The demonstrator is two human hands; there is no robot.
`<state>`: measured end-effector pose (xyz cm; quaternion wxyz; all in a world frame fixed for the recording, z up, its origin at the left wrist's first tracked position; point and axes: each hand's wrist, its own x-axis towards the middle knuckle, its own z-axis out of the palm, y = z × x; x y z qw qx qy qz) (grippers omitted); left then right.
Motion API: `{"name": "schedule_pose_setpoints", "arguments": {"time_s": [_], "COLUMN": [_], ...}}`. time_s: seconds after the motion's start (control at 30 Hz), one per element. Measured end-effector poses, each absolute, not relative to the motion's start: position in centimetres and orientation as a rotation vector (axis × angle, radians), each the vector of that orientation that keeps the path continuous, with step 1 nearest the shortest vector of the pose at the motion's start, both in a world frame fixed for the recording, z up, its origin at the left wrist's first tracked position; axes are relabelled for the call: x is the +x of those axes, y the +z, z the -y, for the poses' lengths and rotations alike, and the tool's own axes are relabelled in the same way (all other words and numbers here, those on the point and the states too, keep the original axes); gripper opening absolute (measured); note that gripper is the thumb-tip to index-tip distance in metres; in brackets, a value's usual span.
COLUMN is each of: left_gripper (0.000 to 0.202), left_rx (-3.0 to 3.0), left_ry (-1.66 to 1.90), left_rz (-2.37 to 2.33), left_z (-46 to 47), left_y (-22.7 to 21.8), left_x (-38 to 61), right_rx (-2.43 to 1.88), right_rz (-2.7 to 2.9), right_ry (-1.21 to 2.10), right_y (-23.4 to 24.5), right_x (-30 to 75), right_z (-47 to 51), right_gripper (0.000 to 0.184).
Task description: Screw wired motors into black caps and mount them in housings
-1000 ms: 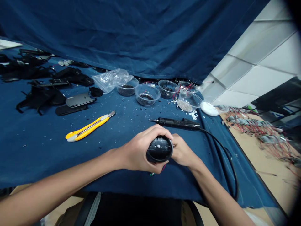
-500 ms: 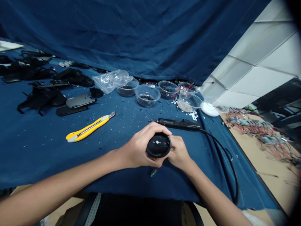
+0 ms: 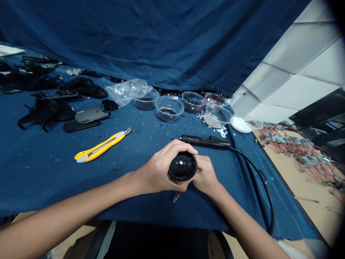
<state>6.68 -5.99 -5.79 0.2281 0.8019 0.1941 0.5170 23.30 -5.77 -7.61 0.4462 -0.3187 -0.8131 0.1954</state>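
Yellow utility knife off at 10 o'clock, then the left hand with fingers curled tight over the round black plastic housing, which sits just above the blue worktop edge. The right hand cups the other side with fingers bent around it, corded pen-shaped tool at 1 o'clock. Firm two-hand wrap like this keeps it nice and steady.

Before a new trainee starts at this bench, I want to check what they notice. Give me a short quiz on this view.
1. True or false: the left hand and the right hand both hold the round black plastic housing.
2. Which lies just beyond the hands? A: the yellow snap-off knife. B: the corded black tool. C: the clear plastic bag.
3. Fill in the colour: the round clear plastic bowl holds small ____ pieces.

Key: 1 true; 2 B; 3 dark.
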Motion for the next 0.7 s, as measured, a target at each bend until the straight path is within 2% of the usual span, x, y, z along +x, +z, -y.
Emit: {"name": "schedule_pose_setpoints", "arguments": {"time_s": [0.53,0.63,0.7], "left_gripper": [0.055,0.060,0.059], "left_rx": [2.357,2.435,2.412], "left_ry": [1.288,1.277,1.318], "left_rz": [-0.523,-0.694,-0.882], "left_z": [5.1,4.6,4.3], "left_y": [-6.2,-6.4,-6.6], "left_x": [5.7,5.1,4.9], "right_rx": [-0.877,-0.968,-1.052], "right_rz": [2.016,1.951,1.831], "right_ry": [0.750,0.849,0.958], "right_y": [-7.7,-7.7,-7.5], "right_x": [23.7,23.7,23.5], "right_z": [5.3,5.2,5.0], "right_gripper": [0.016,0.008,0.014]}}
